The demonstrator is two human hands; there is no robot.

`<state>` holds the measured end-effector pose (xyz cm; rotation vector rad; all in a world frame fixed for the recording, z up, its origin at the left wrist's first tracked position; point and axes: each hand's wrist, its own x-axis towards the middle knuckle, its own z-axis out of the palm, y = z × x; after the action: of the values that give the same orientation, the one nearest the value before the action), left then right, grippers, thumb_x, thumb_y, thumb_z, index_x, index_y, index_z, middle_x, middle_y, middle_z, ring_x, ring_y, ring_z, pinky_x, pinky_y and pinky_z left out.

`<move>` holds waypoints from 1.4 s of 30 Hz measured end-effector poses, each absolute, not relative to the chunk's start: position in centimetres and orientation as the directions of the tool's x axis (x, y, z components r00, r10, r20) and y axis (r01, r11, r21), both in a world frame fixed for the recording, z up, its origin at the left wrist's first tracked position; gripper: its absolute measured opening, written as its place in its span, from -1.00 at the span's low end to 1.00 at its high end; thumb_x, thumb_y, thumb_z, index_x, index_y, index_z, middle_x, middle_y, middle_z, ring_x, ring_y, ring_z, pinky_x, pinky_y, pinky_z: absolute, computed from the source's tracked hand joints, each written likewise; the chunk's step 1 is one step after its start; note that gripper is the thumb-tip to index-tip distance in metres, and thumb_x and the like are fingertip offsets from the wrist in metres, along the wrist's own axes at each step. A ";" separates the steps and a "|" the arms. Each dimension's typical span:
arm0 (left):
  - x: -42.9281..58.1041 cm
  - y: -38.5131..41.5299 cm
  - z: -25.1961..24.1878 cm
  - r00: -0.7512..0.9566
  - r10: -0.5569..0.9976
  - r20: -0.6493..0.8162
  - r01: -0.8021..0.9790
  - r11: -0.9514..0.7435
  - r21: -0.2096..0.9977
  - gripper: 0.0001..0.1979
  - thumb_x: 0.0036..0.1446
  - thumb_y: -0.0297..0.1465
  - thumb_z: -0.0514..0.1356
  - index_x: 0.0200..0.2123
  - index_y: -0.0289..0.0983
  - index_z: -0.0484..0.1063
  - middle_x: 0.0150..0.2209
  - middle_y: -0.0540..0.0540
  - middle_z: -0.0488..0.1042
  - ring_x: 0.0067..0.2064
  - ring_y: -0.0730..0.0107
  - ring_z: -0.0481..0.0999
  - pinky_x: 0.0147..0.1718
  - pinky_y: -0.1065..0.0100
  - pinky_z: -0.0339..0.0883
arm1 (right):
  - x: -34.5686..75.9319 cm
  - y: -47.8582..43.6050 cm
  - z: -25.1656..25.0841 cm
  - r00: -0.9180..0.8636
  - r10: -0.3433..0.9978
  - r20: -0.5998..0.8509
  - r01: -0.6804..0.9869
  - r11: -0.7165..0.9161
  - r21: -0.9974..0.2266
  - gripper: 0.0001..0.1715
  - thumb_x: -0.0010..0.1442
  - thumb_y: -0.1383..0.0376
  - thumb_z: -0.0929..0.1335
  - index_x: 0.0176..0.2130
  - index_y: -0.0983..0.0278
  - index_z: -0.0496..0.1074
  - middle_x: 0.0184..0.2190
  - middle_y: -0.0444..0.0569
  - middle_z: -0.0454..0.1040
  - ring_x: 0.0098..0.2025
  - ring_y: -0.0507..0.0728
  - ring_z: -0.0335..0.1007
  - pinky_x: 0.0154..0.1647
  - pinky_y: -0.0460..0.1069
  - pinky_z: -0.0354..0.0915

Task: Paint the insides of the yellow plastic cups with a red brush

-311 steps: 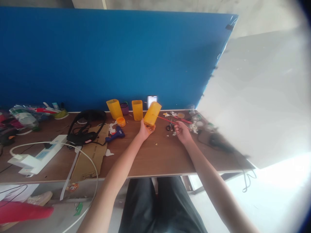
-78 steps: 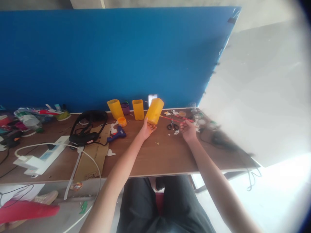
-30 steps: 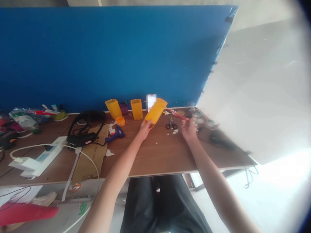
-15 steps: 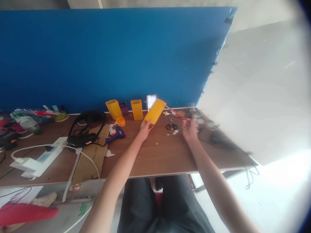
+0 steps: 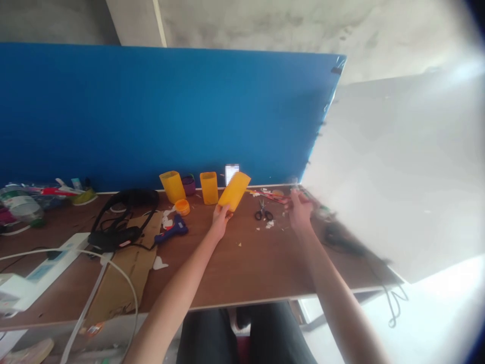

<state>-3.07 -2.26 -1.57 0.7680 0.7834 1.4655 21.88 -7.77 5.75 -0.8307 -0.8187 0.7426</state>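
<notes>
My left hand [image 5: 223,216] grips the lower end of a yellow container [image 5: 235,192], tilted with its upper end to the right, above the table. My right hand [image 5: 301,208] is at the table's right rear, its fingers bent and slightly blurred around the near end of a thin red stick [image 5: 278,197]. The stick points left toward the yellow container; its yellowish far tip lies near the container's upper end. Just left of that hand lie black-handled scissors [image 5: 263,212] among white scraps. Two more yellow containers, one on the left [image 5: 173,188] and one nearer the middle [image 5: 209,188], stand at the back.
An orange tub [image 5: 182,207] and a dark blue glue gun [image 5: 172,229] lie left of centre. Further left are a black headset [image 5: 117,235], cardboard [image 5: 125,275] and a white power strip [image 5: 49,273]. A blue panel [image 5: 189,116] borders the table's back.
The view has tilted upward and shifted. My right hand and the red stick have lowered toward the table, the stick's tip dropping along the yellow container. My left hand still holds the container.
</notes>
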 end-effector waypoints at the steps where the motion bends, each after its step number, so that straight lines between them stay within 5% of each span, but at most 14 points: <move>1: -3.0 -2.3 -1.6 -0.032 0.999 0.015 -0.545 -0.030 0.838 -0.62 -0.02 -0.30 0.36 -0.12 -0.19 0.40 -0.07 -0.10 0.49 -0.20 0.46 0.49 -0.28 0.44 0.35 | 22.1 -7.6 7.3 0.467 0.807 0.361 -0.178 0.486 -0.856 -0.48 0.08 -0.10 0.46 -0.46 0.25 0.31 -0.66 -0.17 0.40 -0.69 -0.06 0.22 -0.72 -0.15 0.11; 8: -2.9 -2.4 -1.6 -0.026 0.999 0.028 -0.528 -0.038 0.848 -0.66 -0.01 -0.30 0.33 -0.13 -0.22 0.43 -0.08 -0.13 0.49 -0.18 0.43 0.50 -0.27 0.42 0.38 | 21.7 -4.8 17.5 0.268 0.771 0.577 0.199 0.542 -0.816 -0.53 0.09 0.04 0.50 -0.56 0.27 0.31 -0.72 -0.14 0.34 -0.69 -0.09 0.13 -0.68 -0.14 0.06; 16: -2.9 -2.6 -1.6 -0.032 0.999 0.040 -0.518 -0.051 0.854 -0.63 -0.01 -0.28 0.34 -0.10 -0.21 0.43 -0.01 -0.14 0.50 -0.15 0.39 0.51 -0.25 0.41 0.36 | 19.1 -4.9 18.5 0.025 0.735 0.678 0.483 0.585 -0.652 -0.60 0.17 0.15 0.44 -0.51 0.22 0.22 -0.69 -0.16 0.31 -0.63 0.00 0.22 -0.60 -0.06 0.14; 26: -2.8 -2.7 -1.1 -0.060 0.998 -0.015 -0.538 -0.020 0.843 -0.58 -0.02 -0.28 0.31 -0.05 -0.19 0.40 0.00 -0.16 0.50 -0.09 0.33 0.53 -0.21 0.35 0.38 | 18.6 -6.4 19.6 0.039 0.548 0.836 0.653 0.620 -0.436 -0.65 0.24 0.27 0.34 -0.50 0.22 0.15 -0.64 -0.17 0.20 -0.58 -0.03 0.03 -0.56 -0.05 -0.01; 30: -3.0 -2.4 -1.4 -0.064 0.997 -0.032 -0.557 -0.009 0.831 -0.59 0.01 -0.27 0.31 -0.05 -0.20 0.40 -0.01 -0.17 0.51 -0.14 0.35 0.54 -0.22 0.35 0.39 | 17.7 -7.2 19.6 -0.112 0.557 0.823 0.655 0.664 -0.360 -0.65 0.22 0.33 0.32 -0.51 0.23 0.10 -0.63 -0.20 0.13 -0.58 -0.05 -0.04 -0.56 -0.07 -0.06; 35: -3.0 -2.3 -1.4 -0.084 0.995 -0.054 -0.577 -0.005 0.817 -0.63 0.02 -0.28 0.31 -0.07 -0.19 0.40 -0.02 -0.14 0.52 -0.18 0.38 0.54 -0.23 0.36 0.40 | 16.7 -7.9 19.4 -0.282 0.654 0.702 0.614 0.685 -0.392 -0.72 0.18 0.40 0.30 -0.50 0.25 0.14 -0.61 -0.21 0.17 -0.57 -0.06 -0.01 -0.55 -0.09 -0.06; 42: -3.0 -2.4 -1.4 -0.090 0.994 -0.056 -0.572 -0.005 0.820 -0.60 0.00 -0.25 0.33 -0.08 -0.18 0.39 -0.08 -0.12 0.52 -0.20 0.40 0.53 -0.22 0.34 0.39 | 17.0 -7.7 19.6 -0.196 0.616 0.763 0.656 0.661 -0.365 -0.69 0.16 0.42 0.30 -0.52 0.25 0.08 -0.63 -0.22 0.11 -0.57 -0.05 -0.08 -0.54 -0.08 -0.10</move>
<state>-2.99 -2.38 -1.35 0.6799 0.8297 1.4911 17.02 -7.73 19.61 -1.0023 -1.8841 -0.0506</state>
